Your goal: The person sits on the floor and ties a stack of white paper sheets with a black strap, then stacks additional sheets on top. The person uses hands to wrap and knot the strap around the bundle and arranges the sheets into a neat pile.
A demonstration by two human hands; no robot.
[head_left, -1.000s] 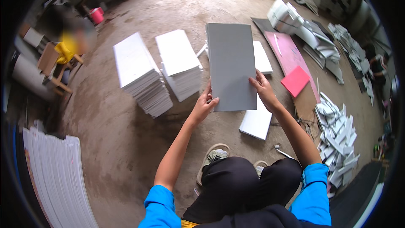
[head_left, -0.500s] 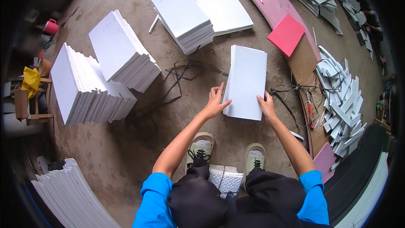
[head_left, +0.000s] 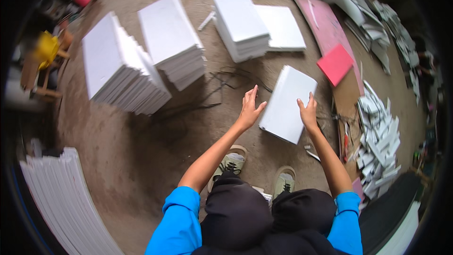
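taking the middle of the view as the clock's hub, the near stack (head_left: 291, 97) of white sheets lies flat on the floor (head_left: 137, 179) toward three o'clock, just beyond the person's shoes (head_left: 285, 179). the left hand (head_left: 250, 108) hangs beside its left long edge, fingers spread and gripping nothing; whether the thumb brushes that edge i cannot tell. the right hand (head_left: 308, 112) is at the opposite edge, its fingers also parted, the thumb over the white top, contact again unclear. held apart like this, the hands probably suit the stack's width, one to each long side, so that loose sheets could be kept even from both.

a tall stack (head_left: 106, 61) stands at ten o'clock, a second stack (head_left: 170, 28) at eleven and a third stack (head_left: 240, 16) at twelve, with a low pile (head_left: 285, 28) behind it at one. they seem built flat on flat so that each supports itself, and spaced for reach. a red sheet (head_left: 336, 63) rests on a long pink board (head_left: 325, 28) at two o'clock, perhaps parked there to stay separate from the white ones. white offcuts (head_left: 380, 146) heap up at three, apparently kept aside.
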